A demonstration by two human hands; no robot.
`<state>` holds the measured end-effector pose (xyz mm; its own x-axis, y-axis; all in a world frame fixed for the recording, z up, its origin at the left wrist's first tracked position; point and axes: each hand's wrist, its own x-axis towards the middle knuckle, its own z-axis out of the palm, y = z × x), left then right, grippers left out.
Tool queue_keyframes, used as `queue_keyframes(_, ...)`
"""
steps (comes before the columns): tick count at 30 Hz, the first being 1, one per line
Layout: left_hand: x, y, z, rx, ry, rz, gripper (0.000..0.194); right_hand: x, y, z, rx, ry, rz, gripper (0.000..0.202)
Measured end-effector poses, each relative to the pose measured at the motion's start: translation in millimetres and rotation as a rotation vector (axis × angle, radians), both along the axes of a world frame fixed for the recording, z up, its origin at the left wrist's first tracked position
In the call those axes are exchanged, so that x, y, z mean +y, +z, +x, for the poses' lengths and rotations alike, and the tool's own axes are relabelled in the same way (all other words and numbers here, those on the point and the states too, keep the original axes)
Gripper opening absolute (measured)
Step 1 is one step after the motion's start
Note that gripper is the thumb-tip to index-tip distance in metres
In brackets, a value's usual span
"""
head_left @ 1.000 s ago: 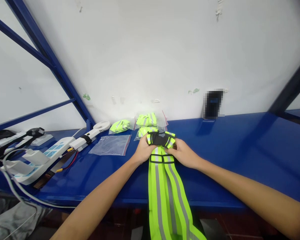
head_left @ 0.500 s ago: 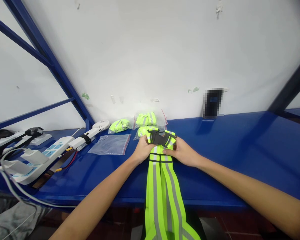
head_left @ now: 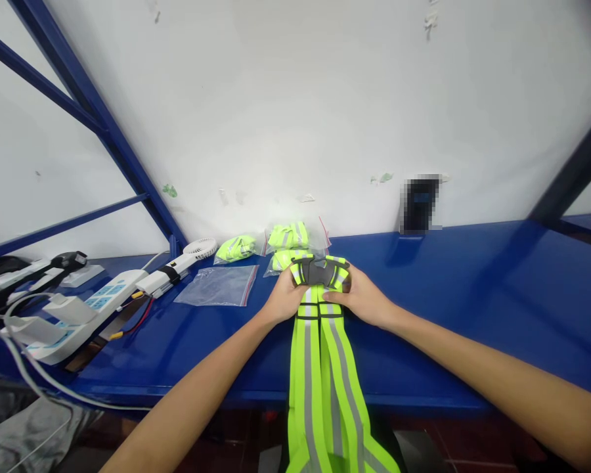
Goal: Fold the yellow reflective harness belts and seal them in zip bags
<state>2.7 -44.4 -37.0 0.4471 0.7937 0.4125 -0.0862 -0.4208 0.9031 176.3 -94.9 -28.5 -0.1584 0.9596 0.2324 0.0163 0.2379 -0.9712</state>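
Observation:
A neon yellow reflective strap vest (head_left: 308, 368) with grey stripes hangs over the table's front edge, its upper end between my hands. Across that end lies a dark grey plastic buckle (head_left: 318, 272). My left hand (head_left: 286, 295) is closed on the folded strap left of the buckle. On the other side, my right hand (head_left: 362, 297) grips the strap, thumb across the front below the buckle. Some fingers of both hands are hidden behind the fabric. Beyond them lie bagged yellow vests (head_left: 288, 235) and another bagged vest (head_left: 236, 248). A flat clear zip bag (head_left: 217, 286) rests to the left.
On the blue table (head_left: 453, 315), a power strip (head_left: 93, 309) with plugs and cables occupies the left. A small white fan (head_left: 199, 248) lies behind it. A dark pixelated object (head_left: 419, 205) leans against the wall. Blue frame bars (head_left: 103, 125) rise at left.
The buckle halves look closer together and more level than before. Both hands and the vest have shifted very slightly to the right in view, still gripping.

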Motion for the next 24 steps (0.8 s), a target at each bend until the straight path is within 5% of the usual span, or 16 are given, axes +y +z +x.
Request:
queue_keyframes(10,-3,6.9,1,-0.003,0.009,-0.044,0.031,-1,-0.5,1,-0.084,-0.005,0.109,0.051)
queue_keyframes(17,-7,5.5,2,-0.009,0.032,-0.032,0.033,-6,9.1,-2,-0.067,-0.031,-0.008,0.05)
queue_keyframes(24,-5,5.5,-1,0.042,0.017,-0.038,0.034,-4,0.3,3,-0.148,-0.007,0.002,0.054)
